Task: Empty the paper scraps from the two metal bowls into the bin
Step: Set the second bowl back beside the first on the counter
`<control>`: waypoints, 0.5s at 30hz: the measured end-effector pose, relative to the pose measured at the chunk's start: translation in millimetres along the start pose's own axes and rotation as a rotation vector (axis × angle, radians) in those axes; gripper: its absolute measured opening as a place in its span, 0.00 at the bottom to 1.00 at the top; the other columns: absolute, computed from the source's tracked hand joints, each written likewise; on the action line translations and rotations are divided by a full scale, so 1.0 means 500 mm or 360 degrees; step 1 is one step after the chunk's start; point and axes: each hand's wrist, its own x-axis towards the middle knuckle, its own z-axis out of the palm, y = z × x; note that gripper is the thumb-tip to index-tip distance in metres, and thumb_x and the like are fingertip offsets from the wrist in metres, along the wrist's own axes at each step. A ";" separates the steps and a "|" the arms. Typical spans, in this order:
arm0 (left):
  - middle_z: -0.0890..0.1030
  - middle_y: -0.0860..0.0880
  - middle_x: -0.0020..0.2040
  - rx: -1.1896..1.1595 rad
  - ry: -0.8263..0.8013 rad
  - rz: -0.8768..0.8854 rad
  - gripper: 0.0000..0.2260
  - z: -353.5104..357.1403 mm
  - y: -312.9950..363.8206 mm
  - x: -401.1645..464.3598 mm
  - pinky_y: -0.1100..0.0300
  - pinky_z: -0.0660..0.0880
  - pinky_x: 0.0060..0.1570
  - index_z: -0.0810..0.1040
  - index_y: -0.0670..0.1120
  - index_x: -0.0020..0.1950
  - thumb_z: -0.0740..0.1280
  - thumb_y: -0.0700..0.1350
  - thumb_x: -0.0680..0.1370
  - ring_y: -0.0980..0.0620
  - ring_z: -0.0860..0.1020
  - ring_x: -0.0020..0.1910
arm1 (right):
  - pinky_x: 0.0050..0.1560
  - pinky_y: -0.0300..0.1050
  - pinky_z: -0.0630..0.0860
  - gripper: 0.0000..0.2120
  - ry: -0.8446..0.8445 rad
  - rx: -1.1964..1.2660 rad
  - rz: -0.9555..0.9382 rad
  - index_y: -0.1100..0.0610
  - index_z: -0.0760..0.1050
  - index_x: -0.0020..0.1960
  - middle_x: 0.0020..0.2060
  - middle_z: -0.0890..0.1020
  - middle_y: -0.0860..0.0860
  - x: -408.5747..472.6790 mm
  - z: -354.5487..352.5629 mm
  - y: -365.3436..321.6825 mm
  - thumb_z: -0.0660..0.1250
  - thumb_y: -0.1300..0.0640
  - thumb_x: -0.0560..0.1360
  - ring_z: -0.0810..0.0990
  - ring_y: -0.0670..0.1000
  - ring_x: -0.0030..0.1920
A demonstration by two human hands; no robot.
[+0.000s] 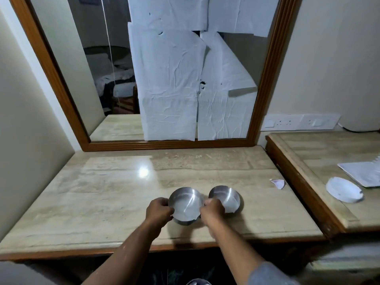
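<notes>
Two shiny metal bowls stand side by side near the front of the marble table [102, 192]. The left bowl [186, 204] holds a flat white paper scrap, and my left hand [159, 209] pinches its left rim. My right hand [212, 209] grips where the two bowls meet, at the left bowl's right rim and the right bowl's [226, 197] left edge. White paper also shows in the right bowl. Which bowl the right hand holds is unclear. No bin is in view.
A small torn paper scrap [278, 183] lies at the table's right side. A lower side table [329, 153] to the right carries a round white paper piece [343, 192] and a sheet [364, 173]. A large wood-framed mirror [61, 83] covered with paper stands behind.
</notes>
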 end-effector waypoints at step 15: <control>0.85 0.42 0.38 0.0174 0.0225 -0.0166 0.13 0.075 -0.045 0.134 0.54 0.74 0.35 0.85 0.44 0.38 0.62 0.34 0.65 0.42 0.81 0.38 | 0.26 0.35 0.67 0.26 -0.0406 0.0049 -0.0043 0.55 0.63 0.72 0.41 0.75 0.50 0.096 0.027 0.017 0.58 0.64 0.75 0.72 0.45 0.34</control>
